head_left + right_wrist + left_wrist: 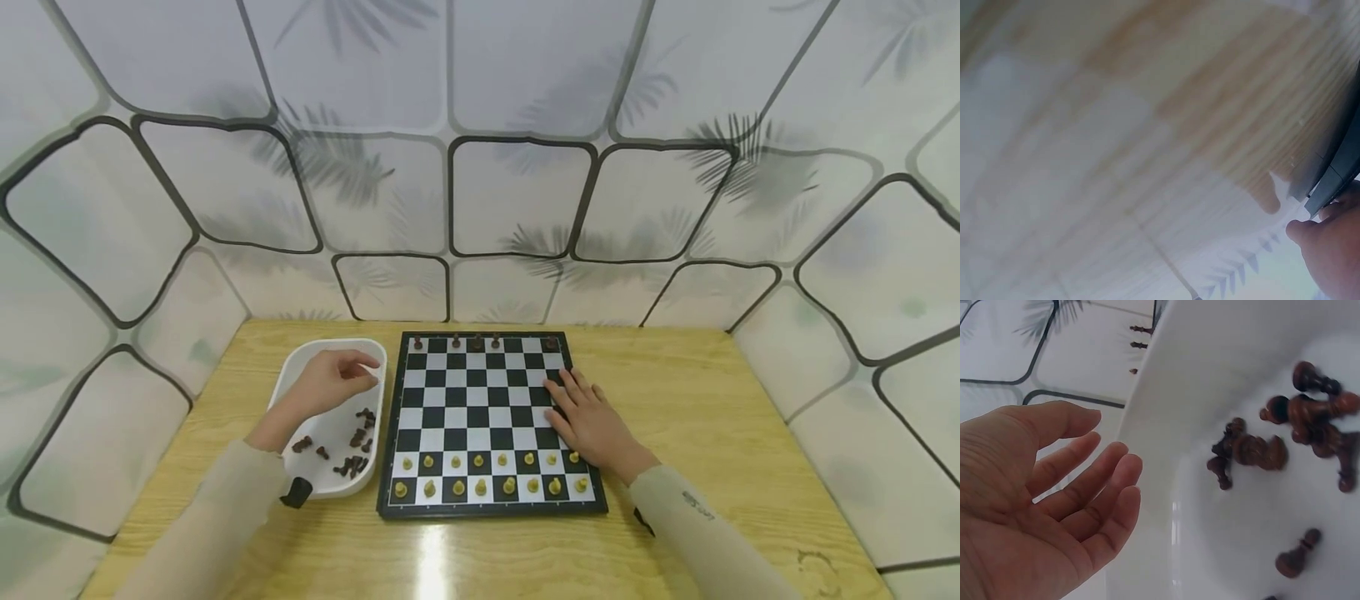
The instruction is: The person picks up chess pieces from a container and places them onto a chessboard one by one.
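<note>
My left hand (336,383) hovers over a white plastic tray (330,343), its fingers loosely bent and nothing between them; the left wrist view shows the bare palm and fingertips. Dark brown chess pieces (358,437) lie tumbled in the tray, including a knight (1261,452) and a pawn (1297,553). Right of the tray is a black-and-white chessboard (456,396). My right hand (592,421) rests on the board's right edge with fingers spread. Several dark pieces (477,342) stand on the board's far row, with gaps between them.
Two near rows of the board hold upright yellow pieces (481,487). The light wooden table (675,375) extends right of the board. Patterned white walls (517,200) enclose the table at the back and both sides.
</note>
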The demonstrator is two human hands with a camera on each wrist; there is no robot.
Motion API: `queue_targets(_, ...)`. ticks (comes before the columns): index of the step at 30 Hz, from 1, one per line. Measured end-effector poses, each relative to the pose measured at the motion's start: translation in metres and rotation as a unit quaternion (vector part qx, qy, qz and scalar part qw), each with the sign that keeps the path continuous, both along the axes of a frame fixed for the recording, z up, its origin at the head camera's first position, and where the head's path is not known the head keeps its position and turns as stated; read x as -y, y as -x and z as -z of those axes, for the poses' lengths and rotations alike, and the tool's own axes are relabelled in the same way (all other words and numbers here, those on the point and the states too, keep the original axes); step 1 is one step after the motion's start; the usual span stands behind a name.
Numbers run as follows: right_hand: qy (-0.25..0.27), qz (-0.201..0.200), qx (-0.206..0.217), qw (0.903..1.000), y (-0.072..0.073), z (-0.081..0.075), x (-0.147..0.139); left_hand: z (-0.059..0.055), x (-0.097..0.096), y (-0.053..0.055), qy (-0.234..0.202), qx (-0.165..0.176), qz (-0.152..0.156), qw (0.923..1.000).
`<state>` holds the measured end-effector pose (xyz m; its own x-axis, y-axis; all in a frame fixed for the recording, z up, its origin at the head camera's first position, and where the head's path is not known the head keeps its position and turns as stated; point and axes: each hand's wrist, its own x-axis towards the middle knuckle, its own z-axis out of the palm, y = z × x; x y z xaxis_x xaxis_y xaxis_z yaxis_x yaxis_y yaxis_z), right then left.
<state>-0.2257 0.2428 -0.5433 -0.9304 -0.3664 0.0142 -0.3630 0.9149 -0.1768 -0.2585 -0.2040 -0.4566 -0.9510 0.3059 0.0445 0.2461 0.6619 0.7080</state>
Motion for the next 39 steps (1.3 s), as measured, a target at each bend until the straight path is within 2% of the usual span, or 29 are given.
queue_targets(12, 0.0, 0.0, 0.002, 1.0, 0.0, -0.001, -0.001, 0.015, 0.017, -0.014, 0.066, 0.076, -0.014, 0.9948)
queue_targets(24, 0.0, -0.001, 0.003, 1.0, 0.0, -0.004, 0.0, 0.031, 0.019, -0.018, 0.067, 0.115, -0.028, 0.9907)
queue_targets(34, 0.002, 0.001, 0.003, 1.0, -0.001, -0.004, 0.001, 0.038, 0.014, -0.018, 0.073, 0.115, -0.049, 0.9895)
queue_targets(39, 0.005, 0.004, 0.009, 0.9999, -0.001, -0.005, 0.002, 0.039, 0.011, -0.019, 0.084, 0.102, -0.052, 0.9899)
